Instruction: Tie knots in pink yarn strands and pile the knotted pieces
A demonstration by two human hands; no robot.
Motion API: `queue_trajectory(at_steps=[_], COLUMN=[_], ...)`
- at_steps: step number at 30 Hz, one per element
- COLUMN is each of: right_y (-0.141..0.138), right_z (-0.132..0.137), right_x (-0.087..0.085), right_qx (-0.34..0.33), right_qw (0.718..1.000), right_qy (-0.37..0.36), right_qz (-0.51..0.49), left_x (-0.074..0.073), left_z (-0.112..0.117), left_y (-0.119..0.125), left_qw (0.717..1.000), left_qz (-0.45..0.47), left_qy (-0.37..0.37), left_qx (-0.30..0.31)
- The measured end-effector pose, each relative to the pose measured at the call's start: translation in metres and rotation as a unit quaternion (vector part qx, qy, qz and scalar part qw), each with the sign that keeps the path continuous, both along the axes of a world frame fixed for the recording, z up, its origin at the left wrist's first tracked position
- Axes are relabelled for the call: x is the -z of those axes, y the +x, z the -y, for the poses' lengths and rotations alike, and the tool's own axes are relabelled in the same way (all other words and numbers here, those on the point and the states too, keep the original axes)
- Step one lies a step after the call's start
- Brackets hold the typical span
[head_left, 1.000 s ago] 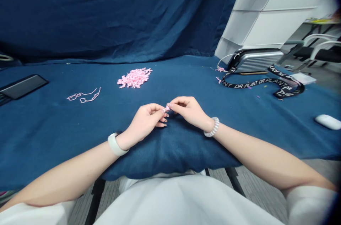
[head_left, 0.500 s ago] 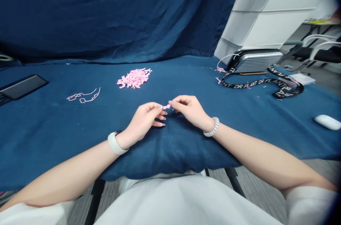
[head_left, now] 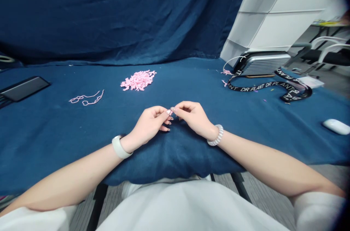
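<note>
My left hand (head_left: 149,124) and my right hand (head_left: 191,117) meet fingertip to fingertip over a blue cushion (head_left: 175,154) at the table's near edge. Both pinch the same tiny pink piece (head_left: 171,111), which is mostly hidden by the fingers. A heap of small pink pieces (head_left: 138,79) lies farther back on the blue cloth. A thin pink string (head_left: 86,98) lies to its left. My left wrist carries a white band, my right wrist a pale coiled bracelet.
A black lanyard with white lettering (head_left: 269,87) and a silver ribbed case (head_left: 262,63) lie at the right rear. A white mouse (head_left: 336,126) sits at the far right, a dark flat device (head_left: 23,88) at the far left. White drawers (head_left: 273,12) stand behind.
The fingertips drew slightly apart with the pink piece showing between them half a second ago, then closed together again. The arms have barely shifted.
</note>
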State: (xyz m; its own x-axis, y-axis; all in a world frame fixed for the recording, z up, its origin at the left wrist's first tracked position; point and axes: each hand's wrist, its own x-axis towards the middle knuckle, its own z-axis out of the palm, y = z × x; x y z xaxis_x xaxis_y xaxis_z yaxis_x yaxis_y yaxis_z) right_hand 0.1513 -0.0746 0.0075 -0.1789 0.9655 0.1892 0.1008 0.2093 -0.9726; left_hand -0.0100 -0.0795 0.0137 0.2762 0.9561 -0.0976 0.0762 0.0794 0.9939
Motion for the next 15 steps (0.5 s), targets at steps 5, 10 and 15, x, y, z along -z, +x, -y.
queue_trajectory(at_steps=[5,10,15], right_y=[-0.0006,-0.0007,0.0], right_z=[0.0015,0.0016,0.0006], right_x=[-0.0009,-0.0006,0.0011], right_qx=[-0.018,-0.019,-0.002], right_qw=[1.0,1.0,1.0], right_qy=[-0.008,-0.009,-0.006], right_qz=[-0.003,-0.009,-0.009], left_x=[-0.0017,0.0021,0.0041], left_z=[0.0014,-0.0005,-0.0024], left_y=[0.0009,-0.0005,-0.002], left_qw=[1.0,1.0,0.999], left_qz=[-0.006,0.004,0.047], left_qy=[0.007,0.002,-0.015], left_qx=[-0.002,-0.003,-0.004])
